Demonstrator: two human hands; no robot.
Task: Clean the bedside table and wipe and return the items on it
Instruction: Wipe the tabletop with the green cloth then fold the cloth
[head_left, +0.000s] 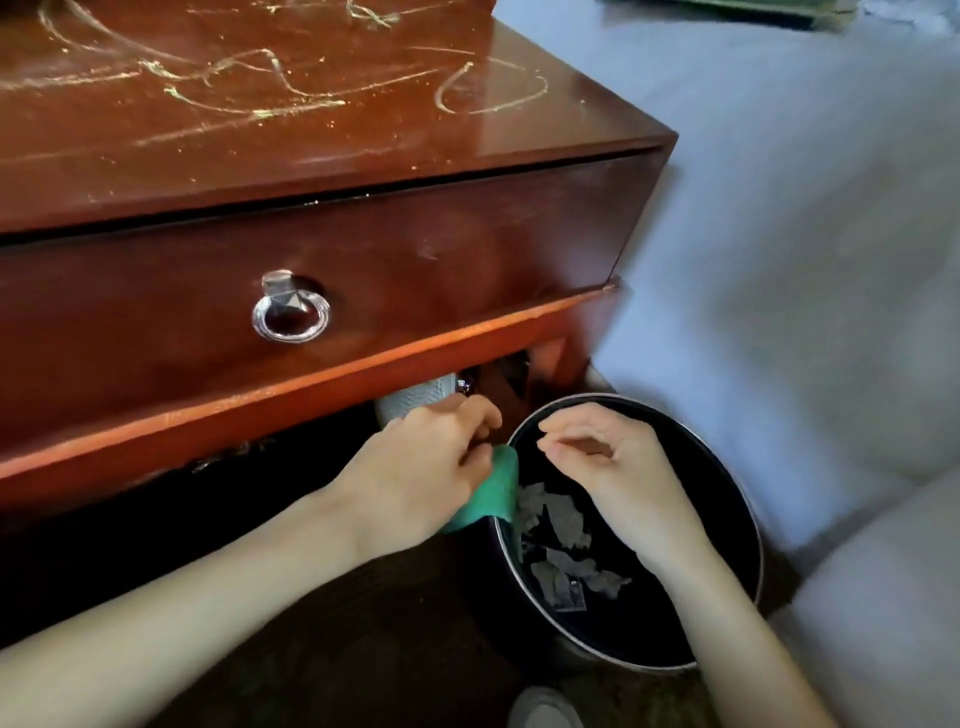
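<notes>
The scratched, reddish-brown wooden bedside bench (311, 130) fills the upper left of the frame, its glossy top crossed with pale yellowish scribbles and specks, and nothing stands on the part in view. Its drawer front carries a silver ring-pull handle (291, 312) and looks shut. The marks remain, so the wiping appears far from done.

Lower centre, the left hand (431, 457) curls its fingers around a green cloth (493, 493) just below the bench's bottom edge, the cloth hanging against the rim of a round black waste bin with a silver rim (727, 478). The right hand (608, 457) hovers over the bin's mouth with fingers loosely curled and nothing visible in them. Torn grey paper scraps (561, 545) lie inside the bin.

A pale, rounded object (415, 402) sits in the shadow under the bench, touching or just behind the left knuckles; what it is cannot be told.

The likeliest slip is the cloth sliding from the grip into the bin, since it drapes right at the rim. A careless sweep of either forearm could tip the bin and scatter the scraps over the dark floor (363, 649). Debris shaken off too near the white bed sheet (779, 260), at right, could land there instead.
</notes>
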